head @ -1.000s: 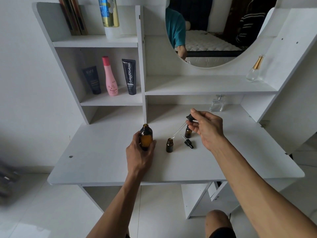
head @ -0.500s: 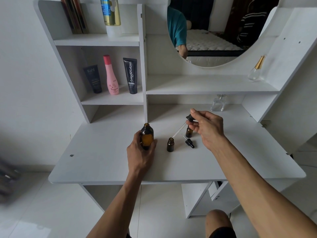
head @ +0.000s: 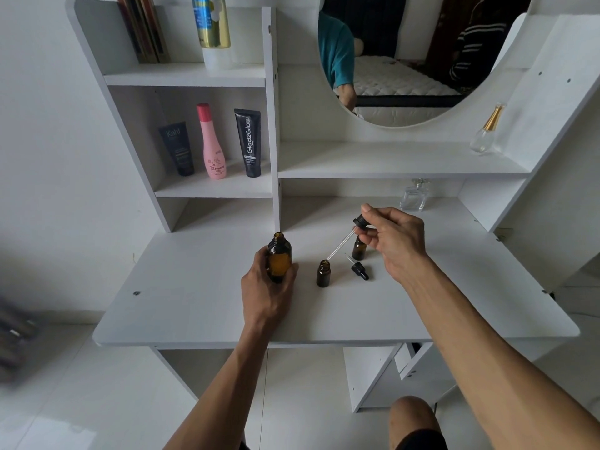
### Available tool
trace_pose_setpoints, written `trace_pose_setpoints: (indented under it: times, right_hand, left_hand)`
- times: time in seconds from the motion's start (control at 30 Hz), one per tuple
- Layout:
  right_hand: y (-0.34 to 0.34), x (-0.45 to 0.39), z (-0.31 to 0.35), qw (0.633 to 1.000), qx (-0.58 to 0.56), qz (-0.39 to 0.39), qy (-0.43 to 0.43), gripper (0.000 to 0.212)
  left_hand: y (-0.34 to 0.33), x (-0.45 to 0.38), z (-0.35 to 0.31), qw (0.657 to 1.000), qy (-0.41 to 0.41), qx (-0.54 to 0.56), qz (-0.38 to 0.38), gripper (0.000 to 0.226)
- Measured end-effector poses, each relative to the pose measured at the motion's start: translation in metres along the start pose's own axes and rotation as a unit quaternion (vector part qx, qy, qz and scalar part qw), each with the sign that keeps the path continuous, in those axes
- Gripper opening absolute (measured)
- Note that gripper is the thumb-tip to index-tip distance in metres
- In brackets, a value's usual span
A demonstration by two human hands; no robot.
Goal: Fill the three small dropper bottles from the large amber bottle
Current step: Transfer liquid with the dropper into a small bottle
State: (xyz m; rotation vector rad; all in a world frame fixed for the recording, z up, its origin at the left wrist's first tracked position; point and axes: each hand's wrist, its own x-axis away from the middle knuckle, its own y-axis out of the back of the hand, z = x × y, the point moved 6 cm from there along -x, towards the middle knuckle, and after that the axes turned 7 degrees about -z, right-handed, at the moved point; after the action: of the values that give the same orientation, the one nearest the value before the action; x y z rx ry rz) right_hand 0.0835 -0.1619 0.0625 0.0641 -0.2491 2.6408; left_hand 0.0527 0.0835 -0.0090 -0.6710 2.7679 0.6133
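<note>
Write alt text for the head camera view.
The right hand pinches a glass dropper, its tip at the mouth of a small open amber bottle on a white desk. The left hand grips the large amber bottle.

Our left hand [head: 269,287] grips large amber bottle [head: 279,259], uncapped | our right hand [head: 394,241] pinches dropper [head: 345,240], tip over near small bottle [head: 323,273] | loose dropper cap [head: 359,270] lies right of it

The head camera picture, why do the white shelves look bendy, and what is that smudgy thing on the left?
Head view: the wide-angle lens bows the white shelf unit outward; a grey blurred shape at the left edge is too smeared to identify; lighting is soft, with faint shadows.
</note>
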Motion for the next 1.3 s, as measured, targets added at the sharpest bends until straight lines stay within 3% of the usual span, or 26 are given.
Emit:
trace_pose_setpoints:
  times: [1.3]
  right_hand:
    - [-0.0047, 0.0044, 0.0047, 0.999, 0.038, 0.021, 0.016, 0.019]
  left_hand:
    - [-0.0007, -0.0006, 0.0026, 1.0, 0.005, 0.007, 0.0, 0.044]
